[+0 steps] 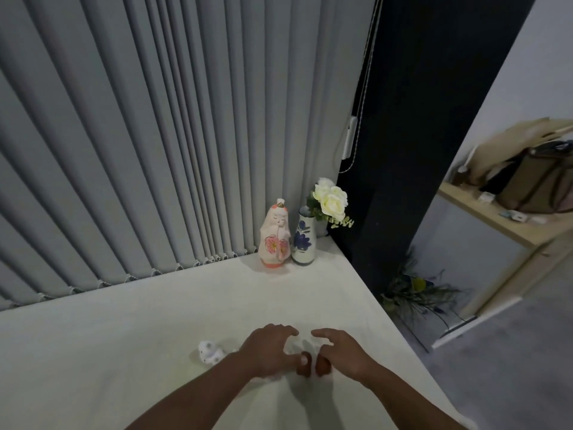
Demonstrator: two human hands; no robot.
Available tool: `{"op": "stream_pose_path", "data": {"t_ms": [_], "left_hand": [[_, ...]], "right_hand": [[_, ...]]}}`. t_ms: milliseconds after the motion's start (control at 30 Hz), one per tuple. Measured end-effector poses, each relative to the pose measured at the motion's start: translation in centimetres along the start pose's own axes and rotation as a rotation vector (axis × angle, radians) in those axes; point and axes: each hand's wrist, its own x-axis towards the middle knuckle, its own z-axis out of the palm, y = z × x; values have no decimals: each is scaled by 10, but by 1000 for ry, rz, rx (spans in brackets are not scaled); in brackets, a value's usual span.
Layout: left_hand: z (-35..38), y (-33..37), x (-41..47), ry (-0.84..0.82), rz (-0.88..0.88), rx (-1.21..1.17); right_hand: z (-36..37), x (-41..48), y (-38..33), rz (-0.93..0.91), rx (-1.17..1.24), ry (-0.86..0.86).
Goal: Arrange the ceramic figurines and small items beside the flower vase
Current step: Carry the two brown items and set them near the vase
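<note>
A white vase with a blue flower pattern [304,240] holds white roses [330,198] in the far corner of the white table [155,336]. Touching its left side stands a pink-and-white ceramic doll figurine [276,235], upright. A small white spotted figurine [210,352] lies near the table's front, just left of my left hand [266,349]. My left hand and my right hand [339,352] close from both sides on a small white item [302,344] resting on the table. Its shape is mostly hidden and blurred.
Grey vertical blinds [155,135] hang right behind the table's back edge. The table's right edge runs diagonally beside a dark wall panel [418,119]. Beyond it on the floor are a plant [415,293] and a wooden shelf [496,225] with bags.
</note>
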Motion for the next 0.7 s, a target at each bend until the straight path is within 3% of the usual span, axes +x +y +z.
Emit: {"op": "stream_pose_path", "data": {"t_ms": [400,700], "left_hand": [[26,20,7,29,156,330],[29,5,12,66,180,214]], "right_hand": [[29,-18,21,-81,-214,214],[35,-20,27,-87,-194,243]]}}
